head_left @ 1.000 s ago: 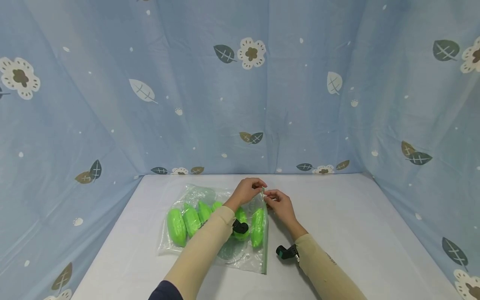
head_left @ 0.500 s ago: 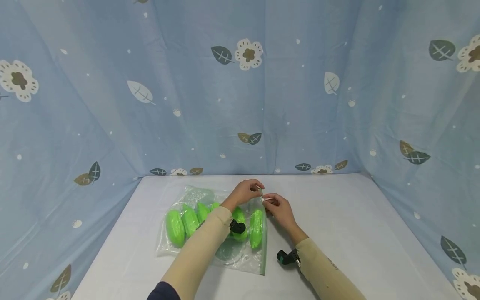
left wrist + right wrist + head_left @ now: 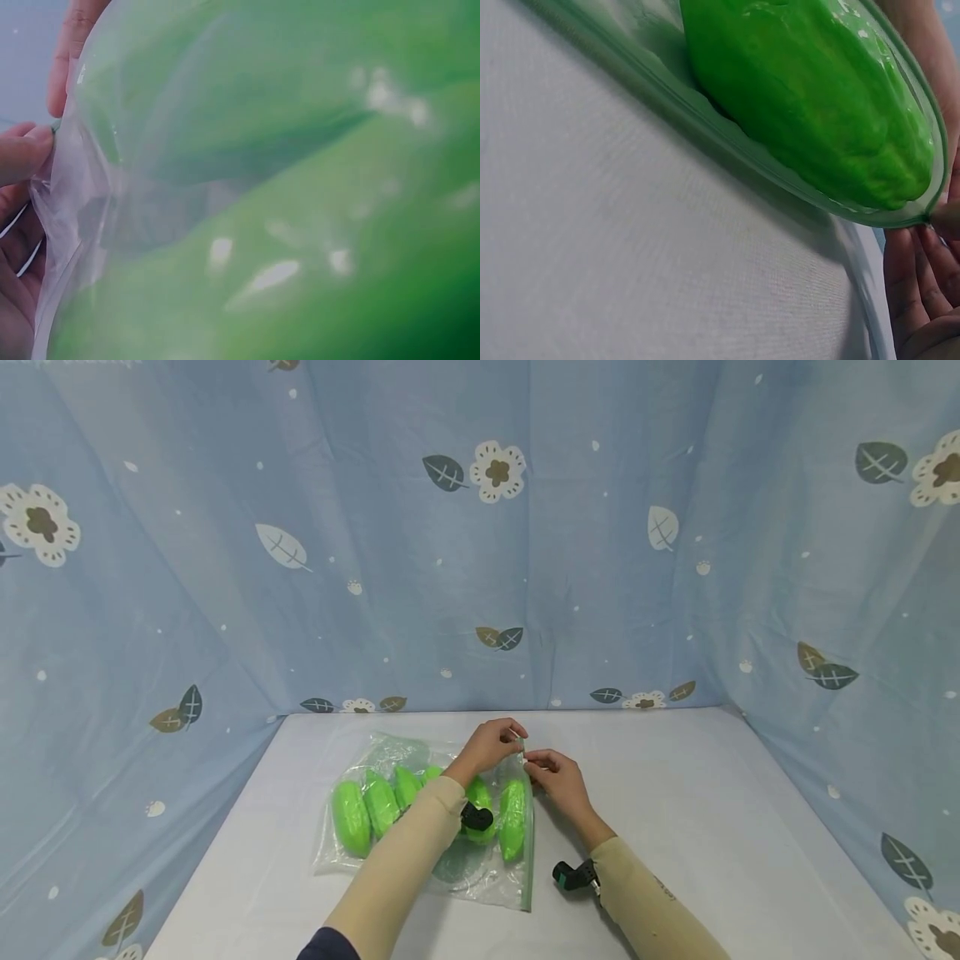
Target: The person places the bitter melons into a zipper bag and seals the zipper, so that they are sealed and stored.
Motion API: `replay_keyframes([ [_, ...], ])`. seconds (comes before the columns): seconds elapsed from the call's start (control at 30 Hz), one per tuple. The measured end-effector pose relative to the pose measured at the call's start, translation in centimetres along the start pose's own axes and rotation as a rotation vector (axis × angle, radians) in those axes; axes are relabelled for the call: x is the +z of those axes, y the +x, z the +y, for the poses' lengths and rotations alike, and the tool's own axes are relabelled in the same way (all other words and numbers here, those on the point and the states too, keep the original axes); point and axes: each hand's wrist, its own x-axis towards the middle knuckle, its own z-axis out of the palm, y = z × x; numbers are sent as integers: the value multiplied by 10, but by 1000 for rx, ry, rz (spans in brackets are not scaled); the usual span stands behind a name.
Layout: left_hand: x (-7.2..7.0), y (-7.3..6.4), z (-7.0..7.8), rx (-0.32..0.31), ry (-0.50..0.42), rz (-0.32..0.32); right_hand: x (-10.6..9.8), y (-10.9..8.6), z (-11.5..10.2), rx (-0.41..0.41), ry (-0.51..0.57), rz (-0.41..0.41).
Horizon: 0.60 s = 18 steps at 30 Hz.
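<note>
A clear zip bag [image 3: 491,887] lies on the white surface, its green zip edge [image 3: 529,868] facing right. Inside it are several long green vegetables [image 3: 351,818]; close up, one green vegetable [image 3: 810,97] shows bumpy skin under the film. At the far corner of the zip edge, my left hand [image 3: 487,747] pinches the bag between thumb and finger. Just in front of it, my right hand [image 3: 561,782] pinches the same edge. My left forearm crosses over the bag and hides part of the vegetables. In the left wrist view, fingers [image 3: 22,157] grip the crumpled film.
The white tabletop [image 3: 675,810] extends around the bag. Blue patterned cloth [image 3: 570,568] hangs behind and along both sides. A black wrist camera [image 3: 477,817] on the left arm sits over the bag, and another black camera [image 3: 573,875] is on the right wrist.
My right hand has slid slightly toward the front along the zip edge, widening the gap to my left hand. The left hand keeps its pinch at the far corner.
</note>
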Motion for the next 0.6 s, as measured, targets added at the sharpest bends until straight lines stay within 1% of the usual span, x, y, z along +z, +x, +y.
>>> replay_keyframes([
  [0.2, 1, -1, 0, -1, -1, 17, -1, -3, -1, 13, 17, -9],
  [0.43, -1, -2, 3, -7, 6, 25, -2, -9, -4, 24, 14, -25],
  [0.6, -1, 0, -1, -14, 11, 49, -1, -15, -4, 42, 8, -35],
])
